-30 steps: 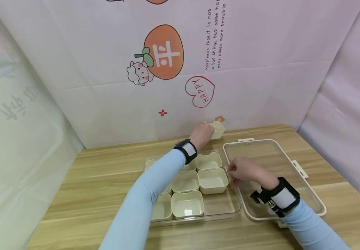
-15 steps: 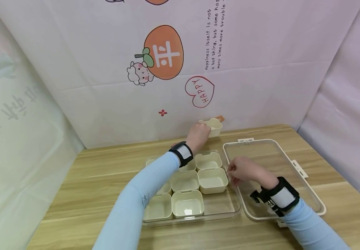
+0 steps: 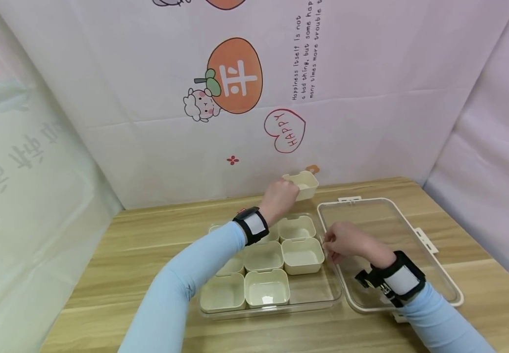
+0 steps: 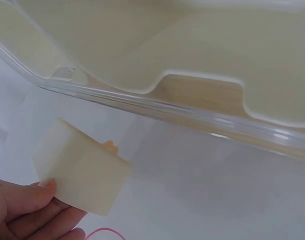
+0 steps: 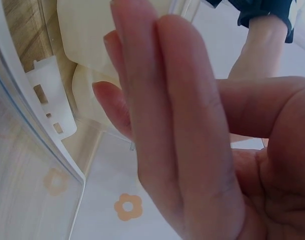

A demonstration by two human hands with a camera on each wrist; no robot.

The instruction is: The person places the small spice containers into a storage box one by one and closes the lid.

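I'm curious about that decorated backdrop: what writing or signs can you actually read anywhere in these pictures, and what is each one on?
"HAPPY", in a red heart outline on the backdrop.
"平", white, on the orange fruit on the backdrop.
"Happiness itself is not a bad thing, but some ... many times more trouble", vertical small print; the top is cut off.
Grey characters on the left curtain: mirrored, unreadable.
Cream cups, clear tray, lid: no text.

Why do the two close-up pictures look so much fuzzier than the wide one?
Head view: evenly lit and sharp, soft shadows, straight edges bowed by the wide lens. Left wrist view: the left hand and the small cream cup it holds are soft, with glare streaks on the clear tray rim. Right wrist view: the right hand fills the frame, too near to focus.
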